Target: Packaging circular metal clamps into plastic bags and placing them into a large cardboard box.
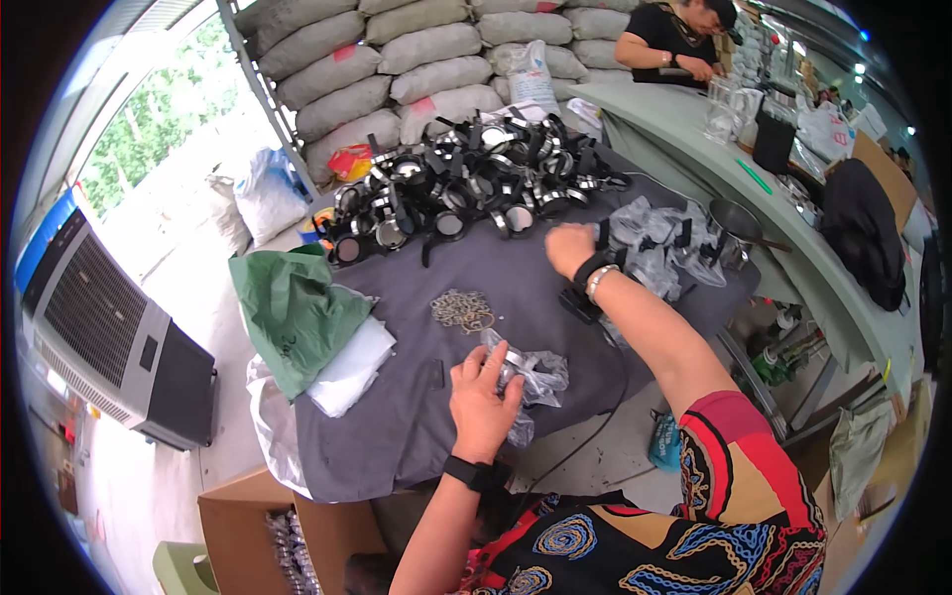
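"Where's the open room?"

"From the left: the green bag (297, 312) overlaps the table's (397, 436) left edge, then bare cloth (405, 293) runs to the chains (462, 310)."

"And the hands?"

"The left hand (481, 405) pinches a wrapped piece (543, 377) near the front edge: shiny metal in crumpled clear plastic. The right hand (570, 250) is curled beside bagged pieces (650, 238); whether it holds anything, I can't tell."

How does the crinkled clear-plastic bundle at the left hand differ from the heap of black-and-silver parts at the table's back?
The crinkled clear-plastic bundle is small; the heap of black-and-silver parts is far larger. The bundle shows see-through film; the heap shows bare metal rims. The bundle sits under the left hand; the heap lies beyond it. Both rest on dark grey cloth.
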The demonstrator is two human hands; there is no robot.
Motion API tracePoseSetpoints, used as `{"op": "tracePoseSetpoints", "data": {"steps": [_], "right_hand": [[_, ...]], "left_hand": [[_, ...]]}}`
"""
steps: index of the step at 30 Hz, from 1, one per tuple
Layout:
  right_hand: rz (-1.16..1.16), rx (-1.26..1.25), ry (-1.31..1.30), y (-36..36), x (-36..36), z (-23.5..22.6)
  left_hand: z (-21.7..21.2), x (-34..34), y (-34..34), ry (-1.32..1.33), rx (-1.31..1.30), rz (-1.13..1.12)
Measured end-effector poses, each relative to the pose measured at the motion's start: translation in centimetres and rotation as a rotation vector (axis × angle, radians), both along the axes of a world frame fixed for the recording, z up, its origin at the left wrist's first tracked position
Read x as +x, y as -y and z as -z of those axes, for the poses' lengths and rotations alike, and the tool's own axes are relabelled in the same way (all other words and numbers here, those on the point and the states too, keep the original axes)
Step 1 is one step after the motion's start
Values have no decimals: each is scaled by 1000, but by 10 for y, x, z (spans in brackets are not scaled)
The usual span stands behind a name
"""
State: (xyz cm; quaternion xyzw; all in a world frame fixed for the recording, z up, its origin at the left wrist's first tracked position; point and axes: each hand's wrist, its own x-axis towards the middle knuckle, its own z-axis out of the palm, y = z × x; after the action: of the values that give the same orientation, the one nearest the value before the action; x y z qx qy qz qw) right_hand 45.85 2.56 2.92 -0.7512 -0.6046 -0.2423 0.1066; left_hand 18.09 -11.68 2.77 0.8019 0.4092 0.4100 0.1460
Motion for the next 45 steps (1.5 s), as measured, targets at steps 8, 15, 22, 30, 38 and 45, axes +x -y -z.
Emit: {"op": "tracePoseSetpoints", "data": {"steps": [8, 15, 22, 30, 38, 45], "right_hand": [[-329, 52, 116, 35, -2, -22], [-798, -647, -1161, 103, -65, -20], [-764, -635, -1487, 123, -67, -4], [-822, -441, -1177, 121, -73, 4], [-187, -132, -136, 53, -5, -8], [0, -160, -123, 48, 23, 3]], "left_hand": [[1, -2, -3, 2, -6, 13], [5, -3, -10, -1, -2, 20], [-1, -4, -12, 63, -62, 75], [-18, -4, -8, -250, 9, 60], [-15, -5, -8, -257, 18, 38], [-11, -1, -12, -239, 65, 42]]}}
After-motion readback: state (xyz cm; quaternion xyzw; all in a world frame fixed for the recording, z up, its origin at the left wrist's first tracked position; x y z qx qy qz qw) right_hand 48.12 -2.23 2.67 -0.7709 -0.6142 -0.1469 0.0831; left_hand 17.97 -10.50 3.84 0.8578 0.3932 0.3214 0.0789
